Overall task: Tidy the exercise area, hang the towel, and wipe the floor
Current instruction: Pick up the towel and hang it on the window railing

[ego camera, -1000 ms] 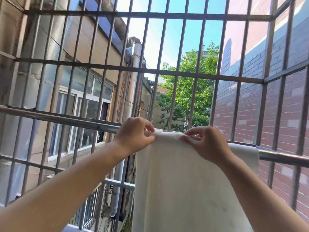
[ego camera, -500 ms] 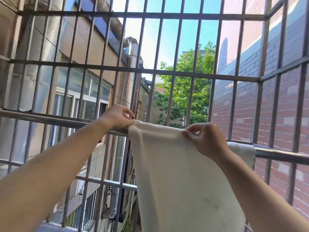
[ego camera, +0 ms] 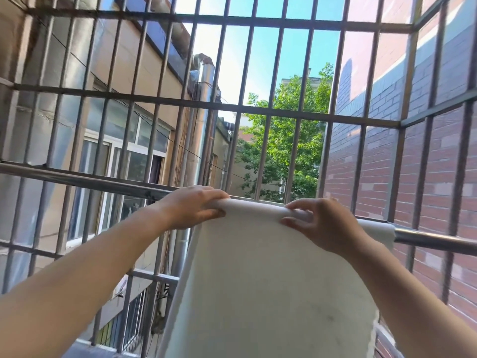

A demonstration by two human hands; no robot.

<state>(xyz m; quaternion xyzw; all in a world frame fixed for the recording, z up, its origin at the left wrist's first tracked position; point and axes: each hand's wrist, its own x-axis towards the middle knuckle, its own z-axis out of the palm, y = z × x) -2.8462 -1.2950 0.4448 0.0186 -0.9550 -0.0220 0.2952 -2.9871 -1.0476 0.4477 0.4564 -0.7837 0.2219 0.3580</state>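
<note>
The left hand (ego camera: 191,206) curls its fingers over the fold of the white towel (ego camera: 271,275) at the towel's left edge, thumb underneath; the right hand (ego camera: 320,224) pinches the same fold further along, short of the right edge. The towel is draped over the metal rail (ego camera: 436,241), its front panel hanging down, inside the window grille (ego camera: 258,109). To hang it well, I judge: draw both hands apart along the rail to flatten the fold, then even the two hanging sides so it won't slide off
</note>
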